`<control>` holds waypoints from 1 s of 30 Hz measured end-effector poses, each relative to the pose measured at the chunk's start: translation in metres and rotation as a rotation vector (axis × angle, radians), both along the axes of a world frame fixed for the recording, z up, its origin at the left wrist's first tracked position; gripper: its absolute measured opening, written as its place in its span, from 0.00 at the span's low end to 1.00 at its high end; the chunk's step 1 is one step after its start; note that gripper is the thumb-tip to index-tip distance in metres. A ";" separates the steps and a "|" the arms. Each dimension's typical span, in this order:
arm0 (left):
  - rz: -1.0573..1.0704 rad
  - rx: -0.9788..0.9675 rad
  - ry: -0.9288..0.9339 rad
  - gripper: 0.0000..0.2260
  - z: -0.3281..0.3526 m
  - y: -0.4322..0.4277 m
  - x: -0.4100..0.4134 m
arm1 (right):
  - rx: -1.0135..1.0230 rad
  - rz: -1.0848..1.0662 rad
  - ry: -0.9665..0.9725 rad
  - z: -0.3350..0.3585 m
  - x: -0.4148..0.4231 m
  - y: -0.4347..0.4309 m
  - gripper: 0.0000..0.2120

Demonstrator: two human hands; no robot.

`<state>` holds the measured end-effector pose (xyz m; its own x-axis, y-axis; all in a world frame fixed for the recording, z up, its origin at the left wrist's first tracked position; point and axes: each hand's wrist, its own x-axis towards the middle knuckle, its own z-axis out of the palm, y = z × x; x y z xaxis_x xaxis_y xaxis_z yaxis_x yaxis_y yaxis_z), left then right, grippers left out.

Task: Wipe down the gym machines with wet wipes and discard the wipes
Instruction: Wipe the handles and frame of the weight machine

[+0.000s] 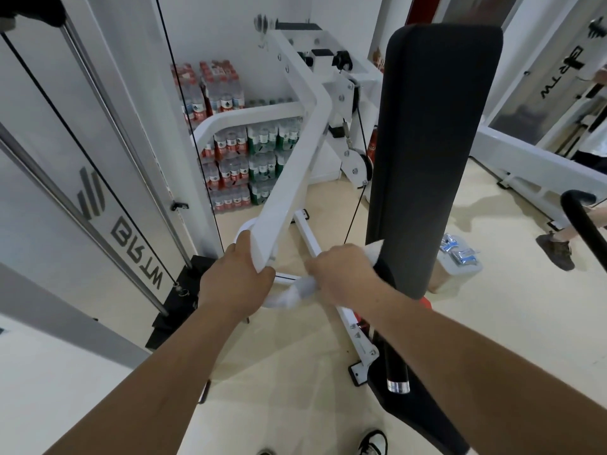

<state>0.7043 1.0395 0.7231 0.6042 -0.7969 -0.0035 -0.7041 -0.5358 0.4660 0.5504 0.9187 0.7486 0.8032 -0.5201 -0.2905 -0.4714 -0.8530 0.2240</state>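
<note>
A white gym machine arm [289, 165] slants down toward me, beside a tall black back pad [430, 142]. My left hand [236, 277] grips the lower end of the white arm, fingers curled round its edge. My right hand [345, 274] holds a white wet wipe [295, 292] that bunches out below the fist, with another corner poking up against the lower left edge of the black pad. Both hands sit close together near the base of the pad.
Stacked packs of bottled water [236, 152] stand against the back wall. A cable stack with steel guide rods [108, 178] is on the left. Small blue wipe packets [460, 252] lie on a block by the pad. Another person's foot [556, 254] is at the right.
</note>
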 end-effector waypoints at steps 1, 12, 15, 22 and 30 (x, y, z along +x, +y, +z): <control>-0.002 -0.001 -0.001 0.26 -0.001 0.000 0.000 | 0.025 -0.106 0.013 0.007 -0.010 -0.014 0.06; 0.029 0.009 -0.056 0.26 -0.001 -0.005 -0.002 | -0.090 0.032 0.010 -0.007 0.020 0.030 0.06; 0.022 0.005 -0.026 0.26 -0.001 -0.002 -0.001 | -0.008 0.173 -0.022 -0.012 0.024 0.040 0.08; 0.015 0.000 -0.036 0.24 -0.002 -0.003 0.000 | 0.122 -0.302 0.000 0.016 -0.024 -0.037 0.07; 0.032 0.017 -0.037 0.25 0.000 -0.004 -0.002 | -0.064 0.086 -0.009 -0.013 0.028 0.043 0.10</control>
<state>0.7023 1.0353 0.7226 0.6293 -0.7771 0.0059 -0.7030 -0.5660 0.4306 0.5787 0.9618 0.7358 0.8481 -0.4665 -0.2511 -0.3994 -0.8744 0.2756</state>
